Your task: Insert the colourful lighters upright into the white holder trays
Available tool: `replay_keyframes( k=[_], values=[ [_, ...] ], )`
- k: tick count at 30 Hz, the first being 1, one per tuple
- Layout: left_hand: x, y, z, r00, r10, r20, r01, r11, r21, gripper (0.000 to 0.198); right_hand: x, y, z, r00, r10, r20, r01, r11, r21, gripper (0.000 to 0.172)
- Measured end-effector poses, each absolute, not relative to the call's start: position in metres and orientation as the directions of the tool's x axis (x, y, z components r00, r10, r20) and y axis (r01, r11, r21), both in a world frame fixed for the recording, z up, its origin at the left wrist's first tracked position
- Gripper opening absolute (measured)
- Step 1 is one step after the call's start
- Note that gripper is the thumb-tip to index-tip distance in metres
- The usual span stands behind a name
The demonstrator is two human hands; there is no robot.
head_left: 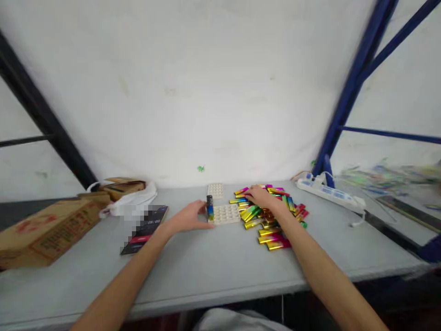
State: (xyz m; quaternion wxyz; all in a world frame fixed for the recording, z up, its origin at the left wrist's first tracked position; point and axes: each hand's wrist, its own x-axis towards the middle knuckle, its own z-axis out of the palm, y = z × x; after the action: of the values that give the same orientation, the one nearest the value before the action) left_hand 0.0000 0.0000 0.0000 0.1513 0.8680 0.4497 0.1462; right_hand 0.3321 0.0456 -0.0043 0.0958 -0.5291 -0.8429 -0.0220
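My left hand point(193, 216) spans the left end of a white holed tray point(227, 214), with its thumb along the near edge and its fingers at the far side. Between them, a row of shiny lighters point(210, 211) with dark tops, blue to yellow, stands upright in that end. My right hand point(260, 195) rests on a loose pile of metallic lighters point(255, 214) in gold, pink, red, green and blue. Its fingers are bent and close together around one at the pile's left side; the fingertips are partly hidden. A second white holed tray point(215, 190) lies behind the first.
At left lie a cardboard box point(51, 230), a white plastic bag point(132, 202) and a dark flat package point(148, 230). A white power strip point(327, 194) with a cable lies at right. Blue metal posts point(344, 105) and a white wall point(220, 92) bound the table point(206, 271).
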Motion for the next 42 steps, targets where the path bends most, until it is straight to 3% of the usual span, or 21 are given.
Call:
replay_keyframes(
  k=[6,13,17,20,23,25,34,42],
  values=[
    [0.002,0.0,0.0,0.557,0.818,0.14,0.716,-0.559,0.419,0.071,0.331,0.04,0.001,-0.377,0.876,0.3,0.895,0.428,-0.127,0.035],
    [0.001,0.003,-0.002,0.576,0.81,0.111,0.727,-0.57,0.384,0.074,0.318,0.024,0.016,-0.227,0.79,0.569,0.681,0.547,-0.487,0.033],
    [0.001,0.003,-0.002,0.582,0.805,0.115,0.722,-0.577,0.383,0.073,0.301,0.019,0.012,-0.155,0.834,0.53,0.518,0.526,-0.675,0.045],
    [0.002,0.001,0.0,0.583,0.803,0.126,0.717,-0.581,0.384,0.071,0.287,0.014,0.008,-0.176,0.862,0.475,0.277,0.507,-0.816,0.047],
    [0.002,-0.001,0.001,0.581,0.804,0.129,0.72,-0.582,0.378,0.07,0.275,0.004,0.008,-0.267,0.894,0.359,0.002,0.374,-0.928,0.043],
    [0.002,-0.001,0.001,0.577,0.805,0.135,0.721,-0.58,0.379,0.07,0.268,-0.003,0.01,-0.324,0.905,0.276,-0.074,0.266,-0.961,0.043],
    [0.001,0.001,-0.002,0.588,0.796,0.148,0.711,-0.595,0.376,0.071,0.242,-0.014,0.005,-0.278,0.959,0.051,-0.104,0.022,-0.994,0.063],
    [0.0,0.001,-0.003,0.573,0.804,0.157,0.718,-0.585,0.376,0.073,0.23,-0.026,0.005,-0.202,0.979,0.037,-0.023,0.033,-0.999,0.044]
  ],
)
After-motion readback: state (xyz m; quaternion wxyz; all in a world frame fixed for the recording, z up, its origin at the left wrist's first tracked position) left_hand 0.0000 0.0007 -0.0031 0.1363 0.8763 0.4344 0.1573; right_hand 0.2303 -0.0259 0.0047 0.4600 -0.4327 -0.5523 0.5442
